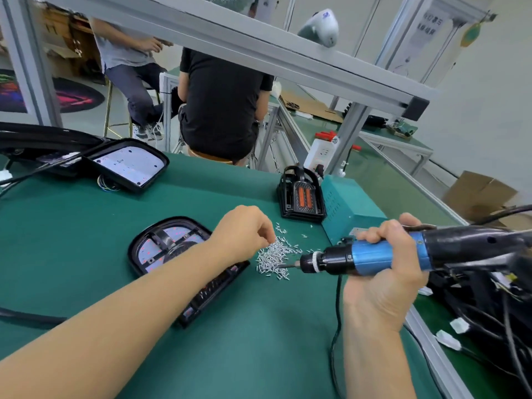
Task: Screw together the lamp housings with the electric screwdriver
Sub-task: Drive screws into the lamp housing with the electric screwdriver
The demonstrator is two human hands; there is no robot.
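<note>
A pile of small silver screws (276, 256) lies on the green bench (86, 226), and everything here is placed from that pile. The left hand (244, 228) reaches across from the left and hangs right over the pile's upper left edge, its fingertips curled down into the screws; the grip looks like a pinch, but whether a screw is caught between the fingers cannot be told. The right hand (385, 260) is to the right of the pile, its grip clenched round the blue body of the electric screwdriver (371, 257). The tool lies nearly level, with its thin bit pointing left and its tip at the lower right edge of the pile. A black cord (335, 326) runs down the bench below the tool.

Left of the pile, partly under the left forearm, a black lamp housing (169, 246) lies flat on the bench, showing a pale board dotted with red inside its frame. Farther up and left of the pile a second lamp housing (129, 165) rests with its pale panel upward, thin coloured wires trailing beneath it. Above and right of the pile stands a small black stack of housings with orange slots (302, 197), beside a teal metal box (345, 208). Far right of the pile is a tangle of black cables with white plugs (457, 326). Behind the bench, two people sit on stools.
</note>
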